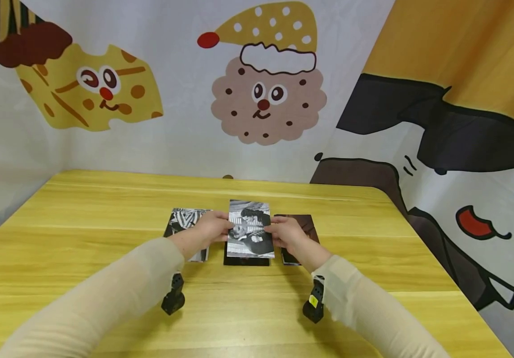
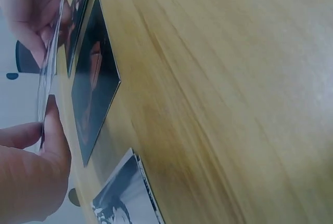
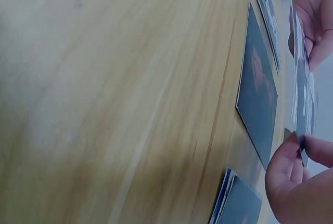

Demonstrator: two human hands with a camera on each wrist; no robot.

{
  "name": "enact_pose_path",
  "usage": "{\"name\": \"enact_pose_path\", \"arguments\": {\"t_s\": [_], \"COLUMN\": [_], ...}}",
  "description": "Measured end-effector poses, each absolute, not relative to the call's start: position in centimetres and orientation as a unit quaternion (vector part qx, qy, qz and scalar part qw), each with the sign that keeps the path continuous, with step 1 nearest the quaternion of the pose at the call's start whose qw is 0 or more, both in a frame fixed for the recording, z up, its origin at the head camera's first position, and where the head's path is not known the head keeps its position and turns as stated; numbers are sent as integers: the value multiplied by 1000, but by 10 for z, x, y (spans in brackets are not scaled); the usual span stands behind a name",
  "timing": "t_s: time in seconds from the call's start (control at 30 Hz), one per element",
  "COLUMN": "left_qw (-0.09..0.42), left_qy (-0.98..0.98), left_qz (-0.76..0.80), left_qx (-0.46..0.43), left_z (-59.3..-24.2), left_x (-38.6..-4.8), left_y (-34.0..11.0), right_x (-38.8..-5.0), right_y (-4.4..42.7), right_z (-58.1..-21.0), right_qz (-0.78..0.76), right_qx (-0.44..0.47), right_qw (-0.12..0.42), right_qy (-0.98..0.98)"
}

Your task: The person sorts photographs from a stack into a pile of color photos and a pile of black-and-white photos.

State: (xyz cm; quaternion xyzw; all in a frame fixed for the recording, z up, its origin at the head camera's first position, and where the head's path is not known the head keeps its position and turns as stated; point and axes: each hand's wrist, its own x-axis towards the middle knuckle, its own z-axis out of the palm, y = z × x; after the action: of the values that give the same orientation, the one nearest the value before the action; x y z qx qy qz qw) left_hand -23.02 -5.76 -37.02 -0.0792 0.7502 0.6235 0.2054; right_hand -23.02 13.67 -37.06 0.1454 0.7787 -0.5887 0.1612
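My left hand (image 1: 212, 227) and right hand (image 1: 289, 232) pinch opposite side edges of a small stack of black-and-white photo cards (image 1: 251, 238), raised above the table. The top card pictures people before a striped background. Several thin layers show along the stack's edge (image 2: 48, 78) in the left wrist view. Below it, a dark photo card (image 3: 257, 86) with a reddish figure lies flat, mostly hidden in the head view. Beside my left hand lies a pile of black-and-white photo cards (image 1: 178, 220). A pile of dark photo cards (image 1: 307, 223) lies partly under my right hand.
The wooden table (image 1: 239, 313) has light yellow grain. Behind it hangs a white curtain (image 1: 180, 144) printed with cartoon cheese and a cookie face. Black wrist cameras (image 1: 173, 296) hang below both sleeves.
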Motion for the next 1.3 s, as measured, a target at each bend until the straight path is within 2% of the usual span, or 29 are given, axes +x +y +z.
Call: {"name": "enact_pose_path", "arguments": {"t_s": [1.3], "left_qw": [202], "left_qy": [763], "left_qz": [607], "left_qx": [-91], "left_z": [-339], "left_x": [-231], "left_y": [-90], "right_x": [-233], "right_y": [114], "right_z": [-346], "right_qz": [-610], "right_qx": [136], "right_qw": [133], "right_qy": [769]}}
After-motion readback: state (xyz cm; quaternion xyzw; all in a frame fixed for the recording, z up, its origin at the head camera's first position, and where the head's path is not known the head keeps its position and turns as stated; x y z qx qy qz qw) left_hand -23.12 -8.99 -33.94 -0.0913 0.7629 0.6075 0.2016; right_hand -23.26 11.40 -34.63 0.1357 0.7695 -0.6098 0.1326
